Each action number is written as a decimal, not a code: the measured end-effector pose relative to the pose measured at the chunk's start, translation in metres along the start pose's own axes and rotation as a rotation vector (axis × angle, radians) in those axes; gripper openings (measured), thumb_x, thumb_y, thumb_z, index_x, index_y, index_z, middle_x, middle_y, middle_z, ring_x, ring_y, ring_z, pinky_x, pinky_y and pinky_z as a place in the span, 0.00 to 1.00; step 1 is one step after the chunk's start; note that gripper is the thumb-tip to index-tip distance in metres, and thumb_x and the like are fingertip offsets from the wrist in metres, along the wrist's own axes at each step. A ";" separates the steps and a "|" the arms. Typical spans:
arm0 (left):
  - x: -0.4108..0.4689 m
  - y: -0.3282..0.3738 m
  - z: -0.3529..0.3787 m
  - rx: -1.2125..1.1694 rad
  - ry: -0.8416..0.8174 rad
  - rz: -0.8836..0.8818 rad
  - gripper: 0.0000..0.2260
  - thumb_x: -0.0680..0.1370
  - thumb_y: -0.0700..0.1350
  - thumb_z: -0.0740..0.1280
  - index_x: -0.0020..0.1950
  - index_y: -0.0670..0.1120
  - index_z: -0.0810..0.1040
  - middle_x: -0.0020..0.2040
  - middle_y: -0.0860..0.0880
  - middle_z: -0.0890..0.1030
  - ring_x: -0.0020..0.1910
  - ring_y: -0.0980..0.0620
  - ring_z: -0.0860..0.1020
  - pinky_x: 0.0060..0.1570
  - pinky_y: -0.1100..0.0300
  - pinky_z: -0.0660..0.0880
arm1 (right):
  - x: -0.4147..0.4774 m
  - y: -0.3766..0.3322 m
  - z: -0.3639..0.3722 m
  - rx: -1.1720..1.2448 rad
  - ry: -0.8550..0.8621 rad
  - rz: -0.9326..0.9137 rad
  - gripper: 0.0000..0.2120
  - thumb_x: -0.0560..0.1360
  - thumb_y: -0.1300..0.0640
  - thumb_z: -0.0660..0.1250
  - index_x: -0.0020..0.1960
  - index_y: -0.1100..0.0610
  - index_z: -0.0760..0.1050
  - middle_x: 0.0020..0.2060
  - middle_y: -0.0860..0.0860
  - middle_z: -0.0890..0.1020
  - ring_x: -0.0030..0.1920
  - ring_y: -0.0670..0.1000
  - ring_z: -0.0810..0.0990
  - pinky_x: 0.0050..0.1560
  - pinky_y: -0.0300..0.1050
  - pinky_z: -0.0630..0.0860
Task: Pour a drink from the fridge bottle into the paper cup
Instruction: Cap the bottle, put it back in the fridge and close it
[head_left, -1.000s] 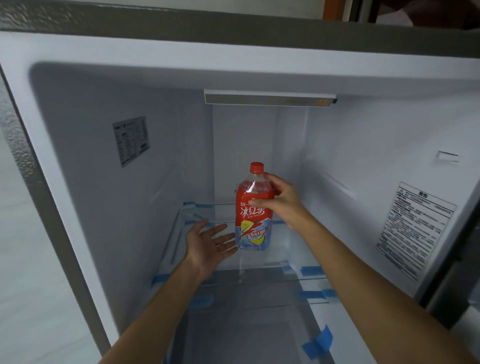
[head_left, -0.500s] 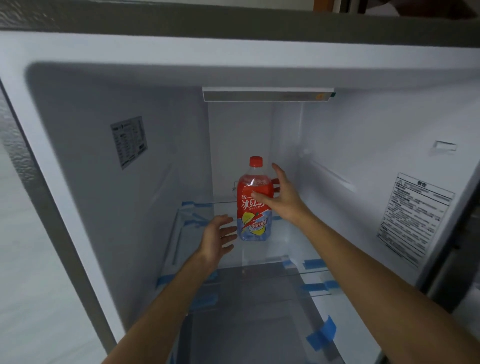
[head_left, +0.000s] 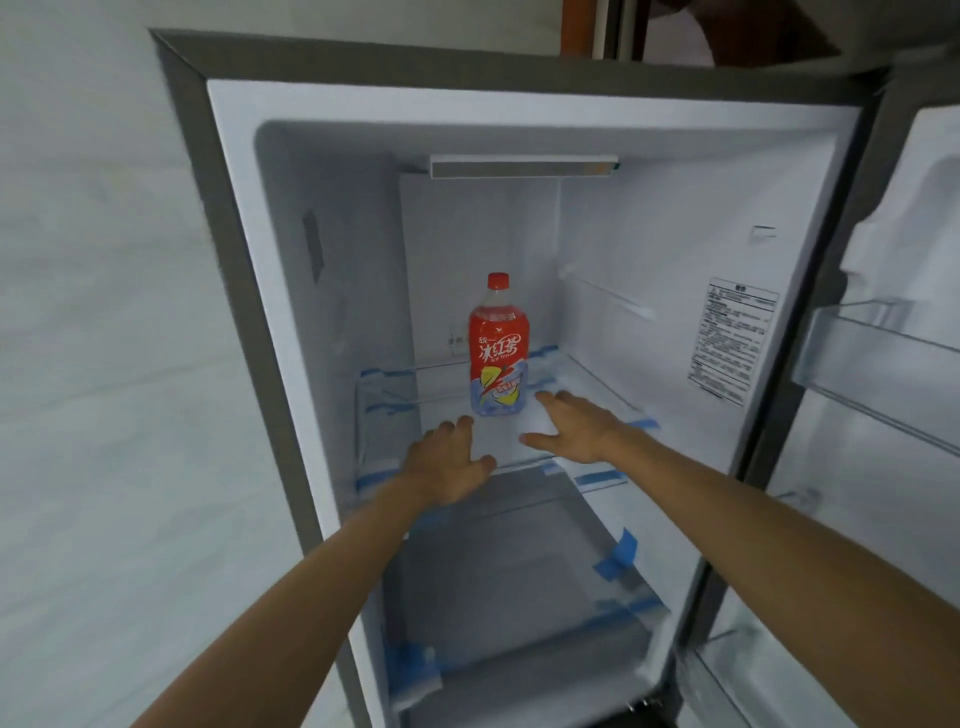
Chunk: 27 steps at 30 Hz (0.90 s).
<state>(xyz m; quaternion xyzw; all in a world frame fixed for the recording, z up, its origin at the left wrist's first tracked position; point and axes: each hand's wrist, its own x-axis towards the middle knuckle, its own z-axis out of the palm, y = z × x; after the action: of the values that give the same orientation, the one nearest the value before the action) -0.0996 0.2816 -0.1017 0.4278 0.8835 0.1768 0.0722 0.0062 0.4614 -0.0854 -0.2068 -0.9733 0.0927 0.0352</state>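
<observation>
Two bare hands hover just in front of the red-capped clear plastic bottle with a red and blue label (head_left: 498, 353), neither touching it. Half a second ago the right hand (head_left: 576, 428) lay against the bottle's shoulder. Now it has let go and drawn back, fingers straight and spread, right of the bottle's base. The left hand (head_left: 447, 465), relaxed and holding nothing, sits left of that base. The bottle stands upright on the clear glass fridge shelf (head_left: 496, 439), so I judge it either set back or not yet taken. No paper cup shows. The clear door bin (head_left: 872, 353), far right of the bottle, is cut off, and the white wall sticker (head_left: 730, 338) is unreadable.
</observation>
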 end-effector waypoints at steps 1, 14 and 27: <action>-0.007 0.000 0.001 0.089 0.005 0.016 0.27 0.80 0.57 0.61 0.74 0.44 0.62 0.67 0.40 0.73 0.65 0.40 0.72 0.64 0.47 0.71 | -0.010 -0.004 0.003 -0.044 -0.014 0.010 0.38 0.77 0.35 0.60 0.78 0.55 0.54 0.74 0.58 0.66 0.69 0.60 0.70 0.64 0.54 0.71; -0.085 0.017 0.008 0.366 -0.054 0.110 0.31 0.79 0.55 0.61 0.78 0.43 0.56 0.73 0.38 0.67 0.70 0.36 0.68 0.70 0.39 0.62 | -0.116 -0.021 0.007 -0.148 -0.089 0.027 0.33 0.78 0.37 0.61 0.75 0.54 0.59 0.71 0.58 0.69 0.68 0.61 0.70 0.62 0.56 0.71; -0.176 0.064 0.027 0.401 -0.026 0.076 0.27 0.79 0.56 0.60 0.74 0.42 0.61 0.69 0.39 0.70 0.67 0.37 0.71 0.67 0.40 0.67 | -0.226 -0.018 -0.002 -0.107 -0.084 0.006 0.36 0.79 0.39 0.61 0.79 0.55 0.54 0.74 0.58 0.63 0.72 0.60 0.64 0.64 0.57 0.69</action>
<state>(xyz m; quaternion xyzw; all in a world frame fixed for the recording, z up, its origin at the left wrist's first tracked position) 0.0645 0.1870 -0.1070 0.4687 0.8833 -0.0057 -0.0098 0.2057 0.3532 -0.0869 -0.2075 -0.9768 0.0493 -0.0173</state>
